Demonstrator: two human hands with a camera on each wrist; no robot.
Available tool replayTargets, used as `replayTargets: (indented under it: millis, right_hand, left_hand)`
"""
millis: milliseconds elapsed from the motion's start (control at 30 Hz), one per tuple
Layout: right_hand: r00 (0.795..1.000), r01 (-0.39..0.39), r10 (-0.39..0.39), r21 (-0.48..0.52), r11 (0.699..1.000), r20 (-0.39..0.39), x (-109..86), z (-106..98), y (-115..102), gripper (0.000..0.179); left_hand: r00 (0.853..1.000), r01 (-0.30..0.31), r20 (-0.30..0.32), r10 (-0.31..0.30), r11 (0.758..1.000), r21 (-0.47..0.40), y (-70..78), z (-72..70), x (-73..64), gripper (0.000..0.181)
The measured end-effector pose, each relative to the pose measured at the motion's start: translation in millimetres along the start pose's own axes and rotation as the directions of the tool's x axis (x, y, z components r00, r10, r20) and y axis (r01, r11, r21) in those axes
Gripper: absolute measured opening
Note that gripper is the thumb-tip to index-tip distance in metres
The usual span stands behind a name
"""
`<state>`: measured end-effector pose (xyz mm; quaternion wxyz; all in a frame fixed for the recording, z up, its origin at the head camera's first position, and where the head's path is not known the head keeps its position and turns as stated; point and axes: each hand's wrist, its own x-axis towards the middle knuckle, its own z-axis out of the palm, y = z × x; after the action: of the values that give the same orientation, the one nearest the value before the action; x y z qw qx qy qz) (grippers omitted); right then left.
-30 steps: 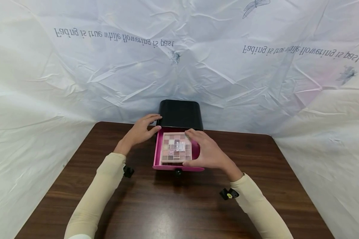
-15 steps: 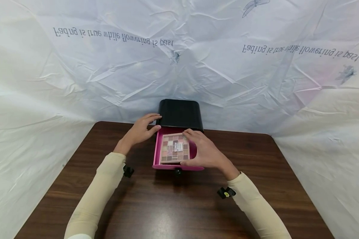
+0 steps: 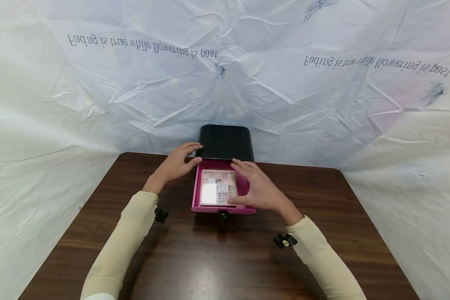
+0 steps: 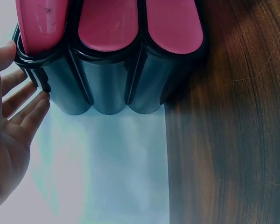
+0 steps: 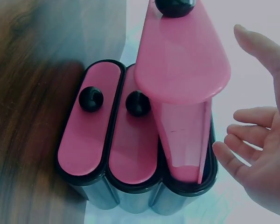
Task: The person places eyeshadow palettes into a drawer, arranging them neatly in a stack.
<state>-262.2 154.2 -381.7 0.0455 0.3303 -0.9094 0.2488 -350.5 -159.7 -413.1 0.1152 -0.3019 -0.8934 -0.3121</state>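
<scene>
A flat eyeshadow palette (image 3: 218, 189) with "BACK" on its lid lies in the pulled-out pink drawer (image 3: 196, 187), glare across its left half. This drawer is the top one of a black cabinet (image 3: 226, 141). My right hand (image 3: 260, 187) is spread over the drawer's right side, thumb overlapping the palette's near right corner and fingers apart from its far edge. In the right wrist view its fingers hold nothing. My left hand (image 3: 174, 164) steadies the cabinet's left side, fingertips against the black body (image 4: 60, 88) and thumb at the drawer's upper edge.
Two more pink drawers (image 5: 89, 140) with round black knobs sit closed below the pulled-out one. The cabinet stands at the back of a dark wooden table (image 3: 225, 258), close to a wrinkled white sheet (image 3: 225, 100) with printed lettering.
The palette has shifted slightly left and toward the near side, and has settled flat in the drawer. My right hand's fingers have come away from its far edge. My left hand stays put.
</scene>
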Motion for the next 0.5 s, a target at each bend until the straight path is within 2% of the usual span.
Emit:
replayTargets:
  millis: [167, 367, 500]
  right_hand:
    - [0.996, -0.034, 0.037, 0.036, 0.999, -0.077, -7.0, -2, -3, 0.083]
    - [0.972, -0.078, 0.127, 0.237, 0.968, -0.198, -22.4, 4, -9, 0.053]
    - [0.957, -0.076, 0.157, 0.308, 0.948, -0.246, -33.9, 8, -13, 0.045]
  left_hand:
    - [1.0, -0.003, -0.002, 0.003, 1.0, -0.005, -0.6, 0.6, -0.3, 0.054]
    - [1.0, 0.002, -0.007, -0.002, 1.0, -0.009, -0.7, 0.9, 0.0, 0.054]
    - [1.0, 0.001, -0.01, -0.001, 1.0, -0.008, -0.9, 1.2, 0.3, 0.054]
